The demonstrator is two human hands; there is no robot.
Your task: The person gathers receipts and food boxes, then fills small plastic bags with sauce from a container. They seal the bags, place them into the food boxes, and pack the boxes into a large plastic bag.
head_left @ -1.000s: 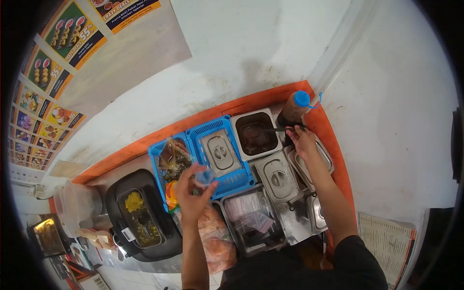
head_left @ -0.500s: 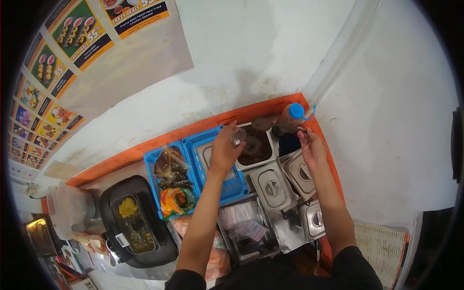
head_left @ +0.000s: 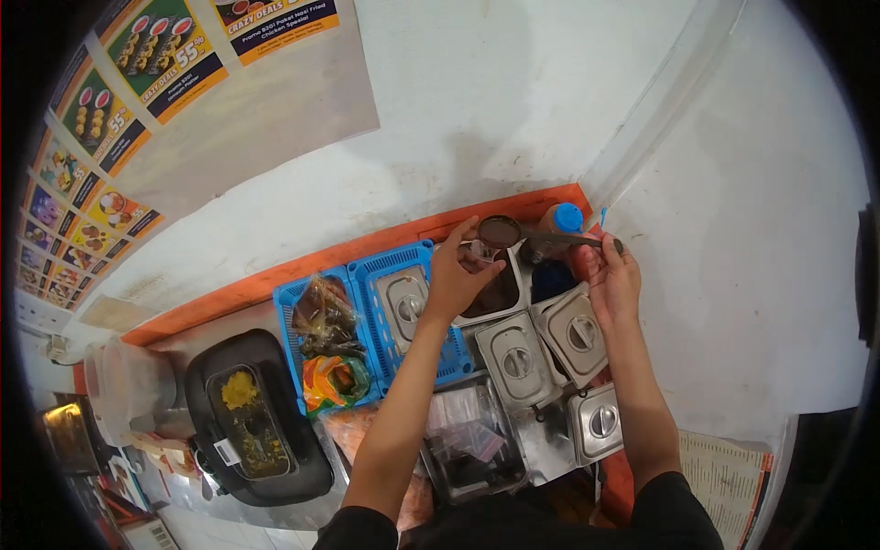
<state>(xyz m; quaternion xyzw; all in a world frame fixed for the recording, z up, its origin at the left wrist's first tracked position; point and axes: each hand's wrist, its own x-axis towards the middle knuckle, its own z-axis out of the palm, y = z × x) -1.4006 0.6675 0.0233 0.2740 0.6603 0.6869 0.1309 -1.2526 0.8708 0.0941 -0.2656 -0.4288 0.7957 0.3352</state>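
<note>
Dark sauce is sitting in the ladle (head_left: 500,231) that the right hand (head_left: 612,275) is gripping by the handle, above the open steel pan (head_left: 495,293). Beside it, the left hand (head_left: 456,275) is pinching a small clear cup (head_left: 478,252), with the blue-capped bottle (head_left: 561,220) just behind.

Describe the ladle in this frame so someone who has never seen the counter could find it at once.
Start at the orange-edged counter and go to its far right corner, where a blue-capped bottle stands. The ladle is held just left of it by the right hand, above an open steel pan of dark sauce. It is the only long-handled utensil, with a round dark bowl.
</note>
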